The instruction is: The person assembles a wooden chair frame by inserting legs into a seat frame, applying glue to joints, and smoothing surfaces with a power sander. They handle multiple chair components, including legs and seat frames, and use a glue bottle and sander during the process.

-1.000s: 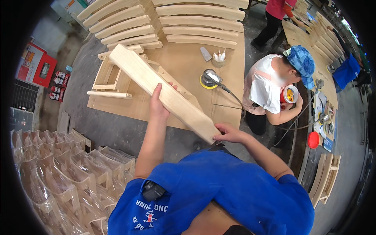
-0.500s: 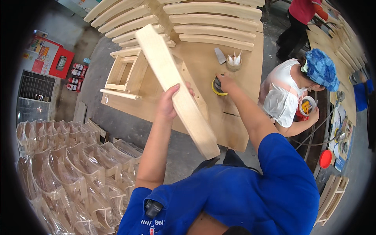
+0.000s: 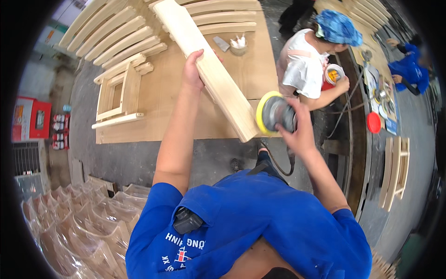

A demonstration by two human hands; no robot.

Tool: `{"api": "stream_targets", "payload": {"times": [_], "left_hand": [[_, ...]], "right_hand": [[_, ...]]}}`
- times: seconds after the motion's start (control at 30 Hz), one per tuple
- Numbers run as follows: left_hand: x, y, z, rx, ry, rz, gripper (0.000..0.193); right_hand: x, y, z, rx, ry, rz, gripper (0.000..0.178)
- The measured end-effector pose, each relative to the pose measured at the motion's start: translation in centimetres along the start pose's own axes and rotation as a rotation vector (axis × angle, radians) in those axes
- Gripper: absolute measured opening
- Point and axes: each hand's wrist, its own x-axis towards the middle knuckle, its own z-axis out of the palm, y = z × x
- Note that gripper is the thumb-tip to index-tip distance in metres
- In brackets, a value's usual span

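Note:
A long pale wooden board (image 3: 211, 76) slants across the middle, held up over the table. My left hand (image 3: 194, 72) grips it near its midpoint, thumb on the upper face and fingertips showing past the far edge. In my right hand (image 3: 297, 123) is a round power sander (image 3: 278, 114) with a black body and a yellow pad. The pad is tipped up on edge beside the board's near end; whether it touches the wood I cannot tell. A hose (image 3: 283, 169) hangs below the sander.
A brown-covered table (image 3: 158, 121) carries a wooden frame (image 3: 116, 97), several curved slats (image 3: 123, 39), a scraper blade (image 3: 221, 43) and a jar of white-tipped bottles (image 3: 239, 45). A co-worker in a blue hat (image 3: 338, 28) stands close on the right, holding a tub (image 3: 333, 74). Plastic-wrapped wooden parts (image 3: 88, 232) fill the lower left.
My right hand has lifted the sander off the table and brought it toward me, to the board's near end. The board stays in my left hand. The view has shifted right.

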Motion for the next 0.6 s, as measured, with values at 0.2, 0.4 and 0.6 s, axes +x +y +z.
{"api": "stream_targets", "payload": {"times": [0.2, 0.4, 0.6], "left_hand": [[1.1, -0.5, 0.0, -0.001, -0.076, -0.089, 0.044], [-0.9, -2.9, -1.3, -0.036, -0.247, -0.112, 0.047], [-4.6, -3.5, -0.7, -0.083, -0.29, -0.024, 0.063]], "right_hand": [[-6.9, -5.6, 2.1, -0.129, -0.262, 0.124, 0.074], [-6.0, -7.0, 4.3, -0.057, -0.253, 0.02, 0.076], [-3.5, -8.3, 6.3, -0.057, -0.161, -0.029, 0.074]]}}
